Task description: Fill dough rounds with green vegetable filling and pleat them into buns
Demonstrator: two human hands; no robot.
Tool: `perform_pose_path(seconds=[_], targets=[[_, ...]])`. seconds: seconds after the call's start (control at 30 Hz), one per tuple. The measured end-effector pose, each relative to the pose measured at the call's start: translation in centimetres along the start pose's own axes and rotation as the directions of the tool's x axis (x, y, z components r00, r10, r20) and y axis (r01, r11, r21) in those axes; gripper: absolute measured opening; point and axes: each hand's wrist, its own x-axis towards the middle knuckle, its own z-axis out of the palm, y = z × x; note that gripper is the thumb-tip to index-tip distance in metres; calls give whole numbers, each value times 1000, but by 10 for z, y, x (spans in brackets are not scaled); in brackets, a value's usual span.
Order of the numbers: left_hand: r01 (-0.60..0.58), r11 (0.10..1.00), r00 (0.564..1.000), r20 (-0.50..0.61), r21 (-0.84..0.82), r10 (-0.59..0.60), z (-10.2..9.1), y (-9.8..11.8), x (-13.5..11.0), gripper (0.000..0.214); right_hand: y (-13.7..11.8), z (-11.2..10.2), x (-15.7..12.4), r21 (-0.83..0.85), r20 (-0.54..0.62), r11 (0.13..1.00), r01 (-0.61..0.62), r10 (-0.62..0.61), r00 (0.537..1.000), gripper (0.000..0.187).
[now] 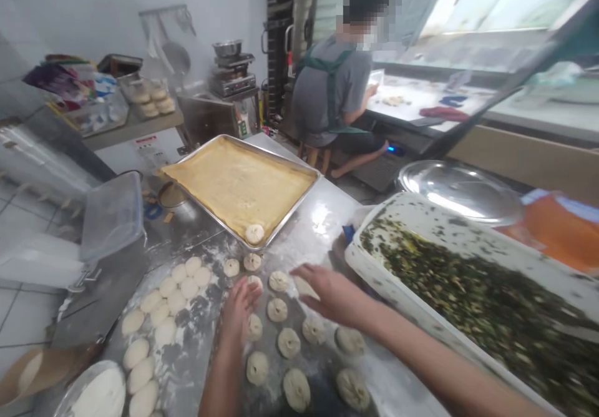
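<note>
Several pleated, filled buns (289, 343) stand in loose rows on the floured steel table (189, 367). My left hand (239, 304) is over the left row, its fingers stretched forward and slightly apart. Its fingertips are at a bun (254, 281) that they partly cover; whether they touch it I cannot tell. My right hand (330, 295) reaches in from the right with fingers and thumb apart, over a pale bun (306, 288) partly hidden below it. One bun (254, 234) sits on the near corner of a lined metal tray (238, 183).
Flat dough rounds (176, 301) lie on the left, by a bowl of flour (100, 395). A white tub of chopped green filling (449, 286) stands at right, with a shiny metal lid (461, 192) behind it. A person (332, 86) sits at a farther table.
</note>
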Motion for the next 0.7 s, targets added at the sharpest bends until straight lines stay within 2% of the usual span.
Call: perform_pose_path(seconds=[0.07,0.13,0.17,0.23,0.3,0.4,0.53,0.6,0.7], targets=[[-27,998,999,-29,53,29,-23,-21,-26,42,24,48,-48,-63,58,985,-160,163,985,49],[13,997,996,-86,75,-7,-43,-39,-50,43,49,89,-87,-126,15,935,-332,336,942,54],[53,995,992,-119,81,-43,-51,-46,-60,43,59,105,-101,-131,-6,915,-381,383,924,56],[106,992,984,-152,73,-94,-59,-55,-75,40,71,126,-120,-115,-46,888,-446,444,895,59],[127,990,982,-151,69,-115,-60,-60,-85,39,74,137,-126,-86,-72,880,-467,462,884,61],[115,989,986,-135,96,-102,-51,-59,-92,37,69,143,-122,-62,-97,883,-464,458,884,56],[94,991,992,-92,91,-86,-45,-50,-97,35,64,133,-109,6,-124,909,-416,413,902,31],[103,994,990,-98,47,-98,-51,-48,-96,35,61,115,-96,84,-136,928,-363,371,918,26],[129,990,981,-140,-50,-135,-66,-49,-91,36,47,70,-55,107,-185,967,-230,247,951,32]])
